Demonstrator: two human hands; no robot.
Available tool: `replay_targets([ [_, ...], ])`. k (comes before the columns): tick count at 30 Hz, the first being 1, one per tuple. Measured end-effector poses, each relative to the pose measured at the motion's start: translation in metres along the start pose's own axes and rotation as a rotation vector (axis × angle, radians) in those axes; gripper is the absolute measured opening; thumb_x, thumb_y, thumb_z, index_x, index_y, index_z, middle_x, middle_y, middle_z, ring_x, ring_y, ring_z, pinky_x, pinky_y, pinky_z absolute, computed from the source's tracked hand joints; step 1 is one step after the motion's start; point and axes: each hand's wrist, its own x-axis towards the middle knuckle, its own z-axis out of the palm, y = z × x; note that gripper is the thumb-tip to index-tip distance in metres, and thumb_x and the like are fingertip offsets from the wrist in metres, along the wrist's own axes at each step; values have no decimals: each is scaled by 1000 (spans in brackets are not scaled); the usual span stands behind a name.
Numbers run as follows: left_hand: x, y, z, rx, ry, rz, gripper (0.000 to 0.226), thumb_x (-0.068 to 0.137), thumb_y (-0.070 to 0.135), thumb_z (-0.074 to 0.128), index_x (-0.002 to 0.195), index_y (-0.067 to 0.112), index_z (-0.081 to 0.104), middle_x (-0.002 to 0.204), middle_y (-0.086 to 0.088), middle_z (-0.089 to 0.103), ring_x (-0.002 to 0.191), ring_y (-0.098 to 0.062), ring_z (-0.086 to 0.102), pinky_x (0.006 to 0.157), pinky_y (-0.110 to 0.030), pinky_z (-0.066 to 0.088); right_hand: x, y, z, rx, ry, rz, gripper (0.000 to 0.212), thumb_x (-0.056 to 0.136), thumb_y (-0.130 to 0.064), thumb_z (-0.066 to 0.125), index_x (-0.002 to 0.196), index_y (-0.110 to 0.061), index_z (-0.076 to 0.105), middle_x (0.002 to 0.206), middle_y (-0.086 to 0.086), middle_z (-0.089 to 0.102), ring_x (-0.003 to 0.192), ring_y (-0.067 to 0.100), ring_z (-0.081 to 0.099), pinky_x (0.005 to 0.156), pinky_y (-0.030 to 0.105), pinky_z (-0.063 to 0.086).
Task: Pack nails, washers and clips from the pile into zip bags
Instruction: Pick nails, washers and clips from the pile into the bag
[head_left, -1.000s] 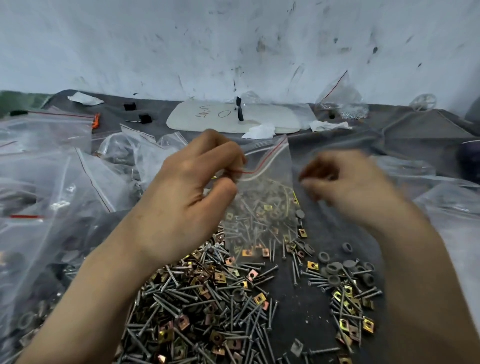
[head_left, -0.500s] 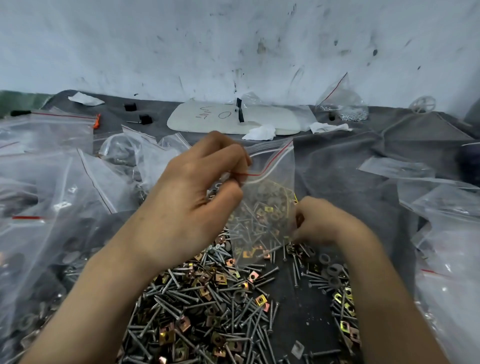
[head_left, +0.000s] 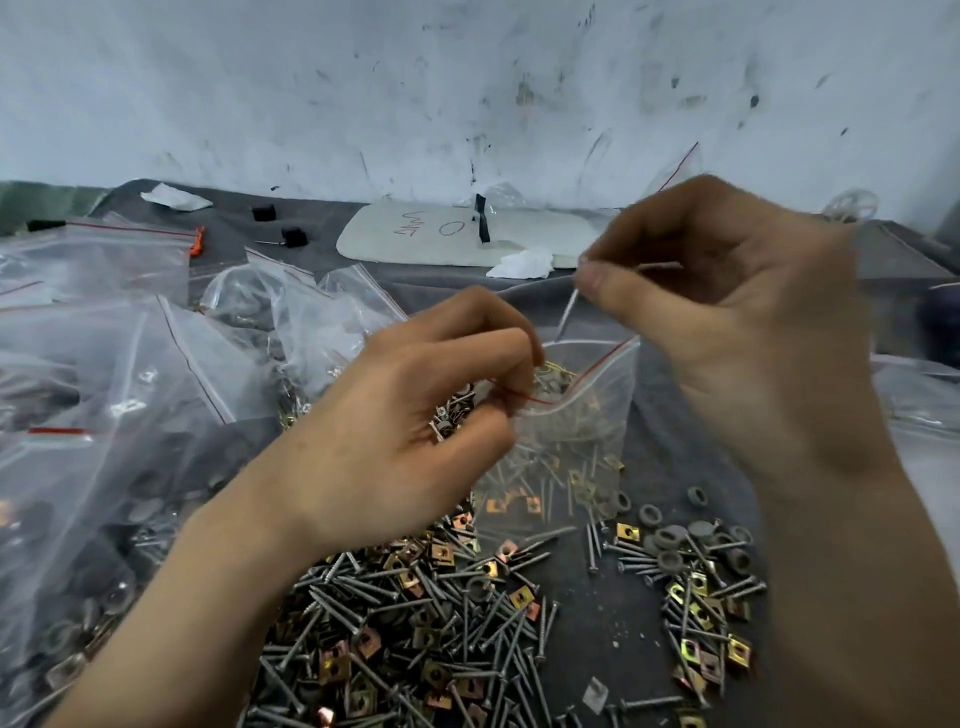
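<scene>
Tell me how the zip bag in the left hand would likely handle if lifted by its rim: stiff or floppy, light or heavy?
Probably floppy: the zip bag is thin clear film, its mouth sagging where the left hand pinches it. Likely bottom-heavy, since nails and clips fill its lower part.

Glossy clear plastic zip bag, dull grey metal nails, matt grey cloth
</scene>
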Motion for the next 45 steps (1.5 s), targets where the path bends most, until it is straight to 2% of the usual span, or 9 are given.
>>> replay_targets([
  [6, 0, -2, -4, 22, 27, -11, 12, 80, 13, 45, 74, 8, 54, 98, -5, 58, 92, -16, 56, 80, -15, 39, 1, 4, -7, -43, 27, 15, 8, 84, -22, 70, 79, -29, 68, 80, -7, 71, 70, 1, 64, 63, 10, 46],
  [10, 0, -3, -4, 24, 42, -27, 11, 80, 3, 50, 74, 12, 53, 98, -4, 59, 92, -16, 56, 80, -15, 39, 5, 26, -15, -147, 23, 193, 13, 85, -24, 68, 73, -27, 68, 72, -5, 70, 65, 11, 63, 67, 29, 52],
  [16, 0, -4, -6, 16, 90, -33, 14, 80, 17, 43, 76, 10, 53, 98, -4, 59, 91, -14, 55, 78, -16, 38, -4, 81, 0, -648, -612, 707, 10, 84, -15, 69, 75, -20, 70, 76, 1, 67, 63, 9, 56, 53, 19, 41],
  [20, 0, -5, -6, 15, 115, -36, 18, 81, 16, 42, 76, 5, 55, 98, -5, 59, 89, -11, 54, 77, -14, 36, -15, 102, 21, -692, -805, 768, 8, 75, -15, 75, 75, -10, 69, 84, 6, 67, 81, 22, 63, 67, 28, 50],
  [24, 0, -4, -6, 10, 122, -23, 17, 81, 15, 42, 75, 5, 54, 97, -6, 59, 88, -9, 53, 76, -12, 35, -18, 110, 31, -681, -776, 753, 26, 71, -21, 79, 92, -14, 67, 86, 3, 63, 89, 20, 59, 69, 23, 43],
  [30, 0, -5, -6, 21, 122, -37, 18, 81, 16, 43, 75, 3, 55, 99, -5, 59, 89, -7, 53, 75, -12, 35, -13, 108, 21, -595, -688, 702, 5, 77, -14, 73, 74, -14, 69, 74, 1, 65, 76, 17, 61, 61, 25, 46],
  [34, 0, -6, -7, 18, 108, -37, 18, 80, 16, 42, 75, 4, 54, 98, -6, 59, 90, -14, 54, 76, -16, 37, 0, 85, -2, -300, -376, 592, 8, 81, -11, 72, 79, -17, 67, 64, -7, 67, 50, 2, 55, 49, 20, 43],
  [38, 0, -6, -5, 20, 87, -47, 10, 81, 9, 47, 74, 8, 54, 96, -7, 59, 89, -19, 56, 78, -20, 41, 7, 37, -18, -12, -10, 181, 16, 82, -14, 70, 75, -27, 66, 66, -14, 67, 52, -1, 56, 49, 9, 41],
  [45, 0, -6, -3, 32, 79, -44, 13, 81, 14, 46, 75, 9, 55, 99, -4, 59, 94, -16, 57, 81, -16, 39, 0, 8, -12, -319, -216, 21, 11, 80, -20, 73, 79, -30, 69, 78, -9, 65, 71, 6, 59, 62, 11, 43],
])
